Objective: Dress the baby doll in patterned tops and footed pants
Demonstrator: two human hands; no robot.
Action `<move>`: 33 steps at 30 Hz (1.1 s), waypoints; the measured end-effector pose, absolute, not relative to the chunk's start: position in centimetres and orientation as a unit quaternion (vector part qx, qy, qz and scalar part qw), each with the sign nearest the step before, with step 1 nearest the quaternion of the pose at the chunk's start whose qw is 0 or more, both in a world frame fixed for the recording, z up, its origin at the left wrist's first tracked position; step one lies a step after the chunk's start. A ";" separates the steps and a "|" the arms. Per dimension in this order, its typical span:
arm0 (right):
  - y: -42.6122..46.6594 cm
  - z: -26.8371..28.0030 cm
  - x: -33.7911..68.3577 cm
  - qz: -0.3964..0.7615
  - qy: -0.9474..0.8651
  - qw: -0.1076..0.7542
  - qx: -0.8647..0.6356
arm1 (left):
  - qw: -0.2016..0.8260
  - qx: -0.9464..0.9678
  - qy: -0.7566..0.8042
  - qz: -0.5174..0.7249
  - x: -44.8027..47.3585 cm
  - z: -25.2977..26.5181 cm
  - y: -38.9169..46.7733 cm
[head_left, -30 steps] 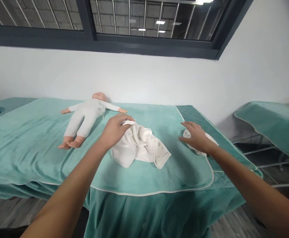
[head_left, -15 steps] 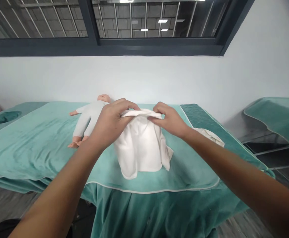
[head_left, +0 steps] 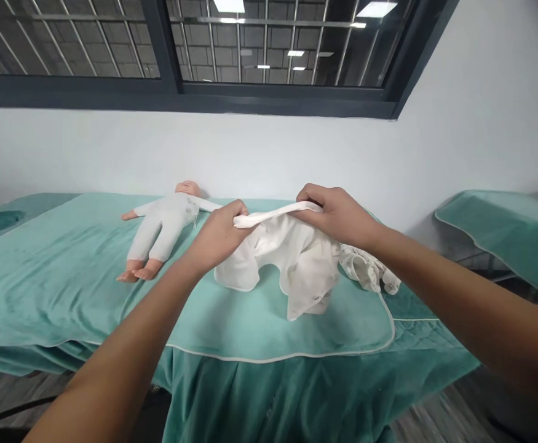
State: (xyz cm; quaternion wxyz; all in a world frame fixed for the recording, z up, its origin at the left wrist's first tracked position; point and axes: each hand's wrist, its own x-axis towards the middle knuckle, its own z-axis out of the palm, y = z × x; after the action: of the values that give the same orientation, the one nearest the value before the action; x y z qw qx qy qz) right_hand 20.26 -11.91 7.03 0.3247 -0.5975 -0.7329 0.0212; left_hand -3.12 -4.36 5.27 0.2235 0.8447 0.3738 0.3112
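A white cloth baby garment (head_left: 280, 246) hangs from my two hands above the green bed cover, its folded upper edge stretched between them. My left hand (head_left: 225, 234) pinches the left end of that edge. At the other end, my right hand (head_left: 336, 212) grips the fabric between thumb and fingers. The lower parts of the garment dangle loosely, with a gap between them. A baby doll (head_left: 162, 224) in a pale suit lies on its back to the left, its feet toward me, apart from my hands.
The green-covered bed (head_left: 66, 271) stands against a white wall under a dark-framed window (head_left: 278, 95). Some crumpled white clothing (head_left: 367, 267) lies on its right side. Beyond it at the right is another green-covered surface (head_left: 508, 227).
My hands have moved apart, the right one going rightward, pulling the garment's edge wider. The garment's lower part has lifted and swung right. The view has shifted slightly.
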 end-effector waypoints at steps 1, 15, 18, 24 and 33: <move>-11.8 6.9 20.7 0.001 -0.732 0.303 -0.611 | 0.196 0.839 0.397 0.317 -3.1 5.3 -4.2; -12.8 -1.9 28.9 0.155 -0.557 0.371 -0.727 | 0.171 0.807 0.551 0.127 -7.8 2.2 -0.6; -12.4 -1.2 29.5 0.178 -0.546 0.343 -0.743 | 0.223 0.803 0.548 0.073 -8.8 1.9 0.8; -7.2 -1.9 29.7 0.067 -0.587 0.192 -0.784 | 0.173 0.774 0.603 0.080 -6.7 -1.5 4.1; -2.4 -11.5 20.2 -0.040 -0.662 0.236 -0.711 | -0.005 0.848 0.471 0.242 1.5 -10.4 2.2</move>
State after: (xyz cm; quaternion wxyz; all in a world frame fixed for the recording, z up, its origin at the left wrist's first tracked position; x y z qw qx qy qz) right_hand 20.18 -2.40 -11.52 0.2356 -0.7108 -0.6616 -0.0395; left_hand 1.51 2.25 -10.40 -0.0048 0.8484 0.4706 0.2423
